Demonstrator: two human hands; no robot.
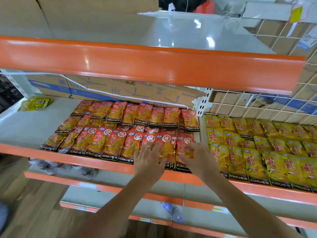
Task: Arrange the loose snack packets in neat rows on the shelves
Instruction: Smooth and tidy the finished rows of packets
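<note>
Reaching in from below, both bare forearms stretch to the right end of the front row of glossy red foil snack packets point(111, 146), which lie flat in overlapping rows on the pale grey metal shelf point(25, 127) with its orange front lip point(68, 156). The front row sits tidy along the lip, black label strips facing outward. The rows behind it are looser, especially towards the left, where several packets lie skewed.

The left hand point(148, 162) rests palm down on the packets near the row's right end, its fingers straight and spread, grasping nothing (a thin silver ring point(148, 147) shows on one finger). The right hand point(193, 158) lies just beside it, over the last red packets by the shelf's right edge. Its fingertips are blurred, so I cannot tell whether it pinches a packet or only presses on it.

To the right, on the neighbouring shelf, glossy yellow foil snack packets point(240, 160) lie in similar overlapping rows in front of a white wire grid panel point(257, 107). At the back left corner of the grey shelf sits a small heap of yellow-green packets point(34, 103), well apart from the red ones. Behind the red rows lies a long brown cardboard box printed with ceiling-fan drawings point(120, 90).
</note>
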